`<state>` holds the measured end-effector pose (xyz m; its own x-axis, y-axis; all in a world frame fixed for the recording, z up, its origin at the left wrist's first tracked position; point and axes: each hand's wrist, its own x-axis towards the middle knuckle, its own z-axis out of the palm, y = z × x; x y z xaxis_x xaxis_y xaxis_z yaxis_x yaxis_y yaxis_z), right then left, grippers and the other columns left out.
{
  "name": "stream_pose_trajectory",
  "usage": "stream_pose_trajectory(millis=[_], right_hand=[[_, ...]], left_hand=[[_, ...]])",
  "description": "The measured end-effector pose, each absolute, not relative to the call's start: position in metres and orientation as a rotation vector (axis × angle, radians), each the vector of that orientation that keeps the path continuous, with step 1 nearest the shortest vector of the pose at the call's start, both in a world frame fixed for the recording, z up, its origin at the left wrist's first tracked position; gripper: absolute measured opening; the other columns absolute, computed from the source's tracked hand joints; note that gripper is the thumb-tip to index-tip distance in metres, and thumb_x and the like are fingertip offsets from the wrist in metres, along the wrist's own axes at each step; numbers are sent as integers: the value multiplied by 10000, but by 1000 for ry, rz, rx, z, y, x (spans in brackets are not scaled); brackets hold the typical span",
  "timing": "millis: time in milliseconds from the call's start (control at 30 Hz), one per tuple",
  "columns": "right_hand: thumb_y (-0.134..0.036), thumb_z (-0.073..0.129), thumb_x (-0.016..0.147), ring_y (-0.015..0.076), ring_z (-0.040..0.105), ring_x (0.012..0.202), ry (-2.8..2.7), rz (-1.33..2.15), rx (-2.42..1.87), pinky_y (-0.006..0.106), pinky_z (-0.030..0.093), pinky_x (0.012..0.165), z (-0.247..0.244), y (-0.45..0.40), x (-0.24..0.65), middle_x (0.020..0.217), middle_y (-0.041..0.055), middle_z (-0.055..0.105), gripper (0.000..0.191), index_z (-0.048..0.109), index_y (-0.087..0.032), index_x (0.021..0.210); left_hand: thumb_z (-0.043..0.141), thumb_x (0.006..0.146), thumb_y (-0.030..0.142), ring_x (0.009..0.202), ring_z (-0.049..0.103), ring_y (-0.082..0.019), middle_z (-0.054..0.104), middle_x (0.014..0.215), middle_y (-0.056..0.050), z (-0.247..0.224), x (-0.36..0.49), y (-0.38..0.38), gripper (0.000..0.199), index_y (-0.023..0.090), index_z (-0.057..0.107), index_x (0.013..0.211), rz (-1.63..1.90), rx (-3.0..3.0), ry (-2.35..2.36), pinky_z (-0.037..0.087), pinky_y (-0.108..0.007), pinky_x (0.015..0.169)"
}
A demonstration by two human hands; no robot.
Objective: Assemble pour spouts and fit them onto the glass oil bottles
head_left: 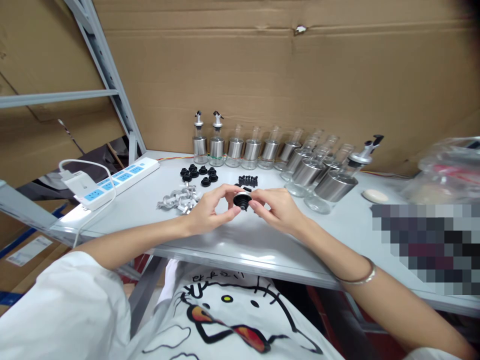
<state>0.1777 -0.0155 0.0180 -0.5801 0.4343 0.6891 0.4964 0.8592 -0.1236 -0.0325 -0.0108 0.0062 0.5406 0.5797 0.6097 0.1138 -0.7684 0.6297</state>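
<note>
Between my two hands, just above the front part of the table, is a pourer stopper (242,200) with a silvery rim and a black ribbed plug turned toward me. My left hand (213,210) pinches its left side with thumb and fingers. On the other side, the thumb and fingers of my right hand (278,207) grip it too. Small black caps (248,181) lie in a row right behind it. To the left are several black ribbed plugs (198,173) and a heap of silvery spout pieces (180,199).
Glass bottles with metal sleeves (253,149) line the back of the grey table (225,250); some carry pourers (217,120). A power strip (116,182) with a charger sits at left. A white disc (375,196) and plastic bag (450,167) lie right. Cardboard (243,75) stands behind.
</note>
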Motion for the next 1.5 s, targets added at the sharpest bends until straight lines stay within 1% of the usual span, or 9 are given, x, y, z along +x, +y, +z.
stream_pose_trajectory(millis=[167, 500, 633, 767, 933, 1067, 1167, 1267, 1500], right_hand=[[-372, 513, 934, 73, 528, 417, -2190, -119, -635, 173, 400, 468, 19, -20, 174, 523, -40, 574, 244, 573, -159, 832], [-520, 578, 861, 134, 650, 595, -2151, 111, -629, 233, 548, 543, 13, -19, 173, 774, 23, 667, 379, 517, -198, 1051], [-386, 514, 937, 138, 655, 668, -2212, 115, -640, 279, 573, 638, 15, -20, 171, 974, 61, 675, 294, 506, -227, 1184], [-238, 526, 928, 181, 654, 848, -2187, -37, -604, 303, 565, 721, 18, -16, 172, 1000, 88, 653, 190, 550, -212, 1115], [-196, 502, 913, 149, 607, 668, -2058, -74, -680, 275, 554, 601, 17, -5, 179, 928, 73, 621, 96, 492, -206, 1008], [-159, 464, 918, 164, 623, 760, -1987, -140, -746, 301, 558, 689, 21, -2, 182, 1001, 85, 602, 186, 488, -218, 1093], [-105, 410, 920, 182, 615, 915, -1999, -231, -759, 306, 543, 766, 24, -2, 183, 1038, 94, 567, 228, 511, -224, 1086], [-68, 382, 908, 164, 603, 887, -1985, -252, -773, 290, 536, 749, 24, -2, 184, 1027, 93, 532, 240, 502, -216, 1054], [-48, 366, 901, 151, 567, 825, -1906, -209, -749, 272, 501, 635, 26, -4, 185, 1000, 80, 475, 234, 478, -215, 1021]], left_hand=[[578, 806, 232, 638, 516, -106, 568, 762, 10, 7, -34, -9, 268, 154, 546, 1061, 1197, 2348, 596, 451, -246, 670], [562, 896, 307, 694, 551, -112, 592, 843, -12, 8, -36, -5, 254, 198, 581, 1125, 1209, 2441, 534, 462, -257, 712], [613, 853, 294, 678, 571, -103, 615, 834, -6, 16, -39, 1, 201, 181, 555, 1009, 1190, 2353, 554, 475, -242, 688], [573, 861, 251, 742, 588, -117, 630, 842, -19, 37, -39, 8, 122, 172, 564, 954, 1021, 2465, 584, 472, -234, 691], [522, 857, 215, 820, 607, -136, 650, 883, -27, 65, -30, 48, 56, 170, 554, 847, 968, 2540, 744, 487, -269, 770], [488, 839, 105, 857, 645, -128, 638, 1036, -85, 86, -12, 114, 267, 154, 460, 1101, 1050, 2460, 1180, 517, -262, 786], [441, 839, 41, 1040, 614, -174, 570, 1215, -170, 99, 6, 157, 382, 109, 411, 1213, 1026, 2486, 1305, 477, -321, 924], [466, 834, 39, 1213, 515, -253, 524, 1283, -218, 102, 23, 183, 389, 73, 439, 1221, 926, 2528, 1408, 390, -386, 1033], [487, 852, 92, 1180, 534, -344, 531, 1223, -269, 81, 44, 198, 336, 40, 478, 1183, 774, 2514, 1614, 399, -453, 995]])
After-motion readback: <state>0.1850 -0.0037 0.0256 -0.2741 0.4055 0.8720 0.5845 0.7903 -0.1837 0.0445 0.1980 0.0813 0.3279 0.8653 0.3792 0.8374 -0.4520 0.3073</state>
